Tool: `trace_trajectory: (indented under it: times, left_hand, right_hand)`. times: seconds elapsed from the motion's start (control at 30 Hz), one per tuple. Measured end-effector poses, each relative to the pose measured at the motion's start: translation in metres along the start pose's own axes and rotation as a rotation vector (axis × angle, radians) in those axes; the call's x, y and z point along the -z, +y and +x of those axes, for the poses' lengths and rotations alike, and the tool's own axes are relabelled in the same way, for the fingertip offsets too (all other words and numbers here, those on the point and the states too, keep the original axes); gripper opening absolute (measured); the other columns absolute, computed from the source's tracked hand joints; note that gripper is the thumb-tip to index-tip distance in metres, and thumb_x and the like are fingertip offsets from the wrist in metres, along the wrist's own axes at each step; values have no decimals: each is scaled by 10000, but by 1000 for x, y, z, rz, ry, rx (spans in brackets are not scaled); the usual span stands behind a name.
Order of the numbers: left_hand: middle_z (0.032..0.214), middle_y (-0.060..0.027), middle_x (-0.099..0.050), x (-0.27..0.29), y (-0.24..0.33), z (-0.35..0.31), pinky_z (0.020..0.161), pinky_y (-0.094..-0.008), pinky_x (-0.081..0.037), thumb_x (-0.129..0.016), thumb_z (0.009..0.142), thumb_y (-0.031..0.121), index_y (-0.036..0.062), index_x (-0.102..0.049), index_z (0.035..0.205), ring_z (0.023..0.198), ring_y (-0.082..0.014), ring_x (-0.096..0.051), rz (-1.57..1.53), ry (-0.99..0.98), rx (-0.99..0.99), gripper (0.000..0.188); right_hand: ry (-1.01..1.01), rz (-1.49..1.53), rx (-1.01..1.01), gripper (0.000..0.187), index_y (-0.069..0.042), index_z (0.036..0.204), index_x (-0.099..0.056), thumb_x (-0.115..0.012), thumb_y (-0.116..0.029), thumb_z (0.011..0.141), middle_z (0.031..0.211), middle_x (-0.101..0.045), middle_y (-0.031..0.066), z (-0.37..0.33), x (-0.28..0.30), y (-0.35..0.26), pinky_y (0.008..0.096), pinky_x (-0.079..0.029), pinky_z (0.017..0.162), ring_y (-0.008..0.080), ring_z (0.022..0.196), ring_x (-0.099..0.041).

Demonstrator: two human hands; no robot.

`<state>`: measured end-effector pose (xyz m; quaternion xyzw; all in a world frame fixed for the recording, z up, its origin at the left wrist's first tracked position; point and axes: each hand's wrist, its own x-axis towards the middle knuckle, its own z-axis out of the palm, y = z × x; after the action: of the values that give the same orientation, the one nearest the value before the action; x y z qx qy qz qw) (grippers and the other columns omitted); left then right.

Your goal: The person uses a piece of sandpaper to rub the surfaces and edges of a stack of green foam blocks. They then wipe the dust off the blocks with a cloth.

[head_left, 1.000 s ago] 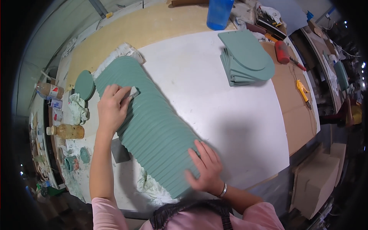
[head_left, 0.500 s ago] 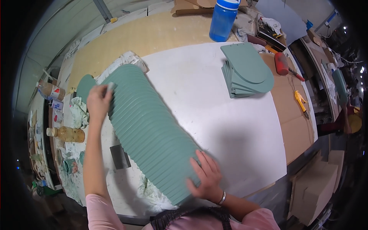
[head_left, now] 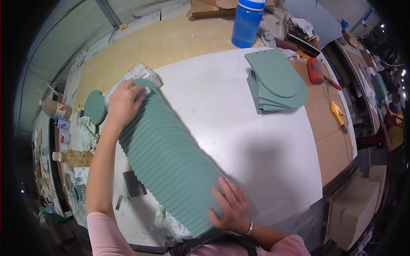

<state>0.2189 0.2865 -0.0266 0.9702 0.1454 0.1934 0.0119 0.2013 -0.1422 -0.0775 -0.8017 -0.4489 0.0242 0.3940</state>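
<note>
A long row of green round-ended panels [head_left: 164, 149] leans overlapped, stretching from the far left toward my body. At its far end my left hand [head_left: 124, 102] is closed around a small pale block [head_left: 145, 91], whose kind I cannot make out, pressed against the panel edges. My right hand [head_left: 230, 205] rests on the near end of the row with its fingers spread. Under the far end lies a crumpled white wrapped bundle [head_left: 149, 75]. To the right, a smaller stack of the same green panels [head_left: 275, 74] lies on the white board [head_left: 205, 98].
A blue bottle [head_left: 247, 25] stands at the back. On cardboard at the right lie a red mallet [head_left: 315, 71] and a yellow air gun [head_left: 337, 112]. Left of the row are a green disc [head_left: 95, 107], a bottle of yellowish liquid [head_left: 74, 158] and a dark flat plate [head_left: 134, 184].
My left hand has moved right with the pale block, from the left edge of the row onto its far end. My right hand has stayed nearly in place.
</note>
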Motion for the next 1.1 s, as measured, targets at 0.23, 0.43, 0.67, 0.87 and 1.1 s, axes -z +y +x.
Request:
trace_trajectory:
  times: [0.23,0.43,0.67,0.87,1.1]
  left_hand:
    - [1011,-99,-669,7,-1,20,850,-449,-535,-787,783,99,100,-784,1048,989,-330,-642,87,-151,-58,266]
    - [995,-88,-667,8,7,23,843,-434,-537,-788,792,107,106,-780,1029,991,-310,-642,105,-255,-100,238]
    - [984,-104,-687,-8,-20,10,810,-436,-544,-755,842,164,77,-753,1058,947,-323,-677,136,-116,163,233]
    - [1005,-123,-739,8,-85,-24,805,-413,-562,-762,859,213,43,-739,1045,927,-308,-730,135,35,497,253]
    - [1017,-133,-735,-31,-42,31,801,-459,-562,-746,881,308,68,-738,1018,951,-346,-714,156,-21,369,276]
  right_hand:
    - [-15,-7,-6,609,-69,1290,-675,-788,-321,748,1450,-574,225,1,1,-2,496,-491,1024,385,1294,-579]
    - [-1,8,-19,600,-72,1285,-677,-787,-312,746,1439,-583,228,2,0,-2,493,-505,1017,388,1290,-585]
    - [6,25,-8,593,-68,1281,-678,-787,-300,746,1428,-589,236,3,1,-1,492,-517,997,394,1279,-591]
    - [19,5,-2,524,-28,1159,-725,-748,-288,705,1363,-631,249,9,0,-7,475,-513,1018,385,1246,-620]
    - [38,2,37,541,-28,1202,-692,-737,-274,722,1355,-631,253,5,1,0,474,-530,984,394,1225,-629]
